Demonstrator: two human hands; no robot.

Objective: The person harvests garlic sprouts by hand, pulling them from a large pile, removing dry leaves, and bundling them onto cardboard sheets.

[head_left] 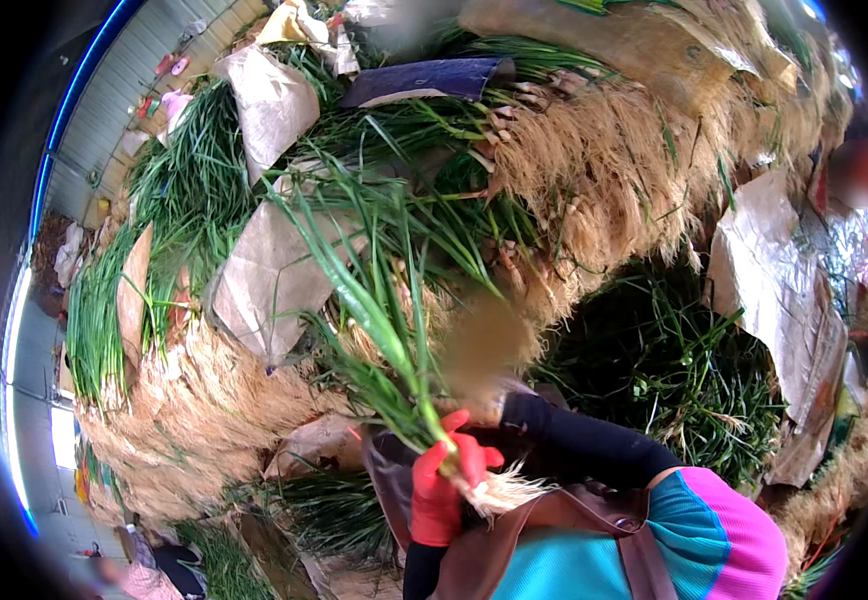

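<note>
My left hand (444,480), in a red glove, is closed around the lower stems of a small bunch of green garlic (399,350). Its long flat leaves point up and to the left, away from me. Pale stringy roots (504,490) stick out below the glove on the right. My right arm (589,440), in a black sleeve, reaches across in front of me. Only a little of my right hand (487,408) shows beside the stems; a blurred patch hides its fingers. A brown apron (544,510) covers my front.
Thick piles of rooted green plants, roots outward (594,170), stand ahead and at left (184,420). Loose dark green leaves (664,370) are heaped at right, beside pale sheeting (784,300). Whitish sacks (274,270) and a dark blue curved piece (424,82) lie on the piles. Another person (149,575) is at lower left.
</note>
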